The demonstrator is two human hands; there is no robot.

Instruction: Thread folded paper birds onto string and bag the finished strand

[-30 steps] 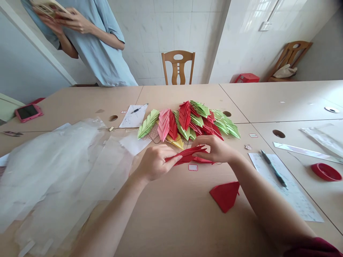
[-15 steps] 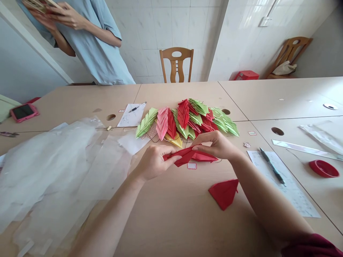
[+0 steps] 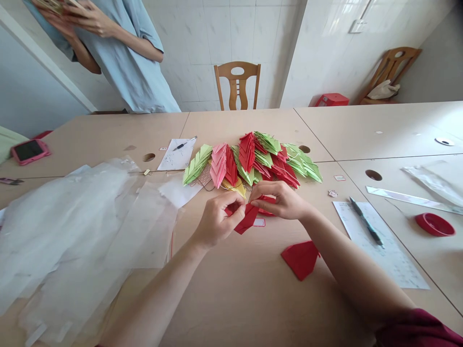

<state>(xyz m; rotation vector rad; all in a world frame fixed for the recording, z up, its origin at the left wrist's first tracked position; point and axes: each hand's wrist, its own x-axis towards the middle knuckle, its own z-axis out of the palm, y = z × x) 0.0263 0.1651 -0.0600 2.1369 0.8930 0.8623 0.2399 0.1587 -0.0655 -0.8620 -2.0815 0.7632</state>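
Between both hands, just above the table, is a folded red paper piece (image 3: 248, 219). My left hand (image 3: 220, 217) pinches its left end. At its upper edge, the thumb and forefinger of my right hand (image 3: 280, 200) are closed on it, close to my left fingertips. Another red paper shape (image 3: 266, 206) lies behind, partly covered by my right hand. A flat folded red paper piece (image 3: 301, 259) rests on the table near my right forearm. Beyond the hands is a pile of pleated paper pieces in green (image 3: 197, 165), pink (image 3: 218, 165) and red (image 3: 247, 153), with a yellow one (image 3: 237, 187).
Translucent plastic sheets (image 3: 83, 226) cover the table's left side. To the right lie a written sheet (image 3: 394, 255), a pen (image 3: 366, 221) and a red ring-shaped object (image 3: 434, 225). A person in light blue (image 3: 133, 62) stands across the table, beside a wooden chair (image 3: 238, 86).
My right hand has moved left toward my left hand, bringing the fingertips close together. The red paper between them has tilted, its lower corner hanging down.
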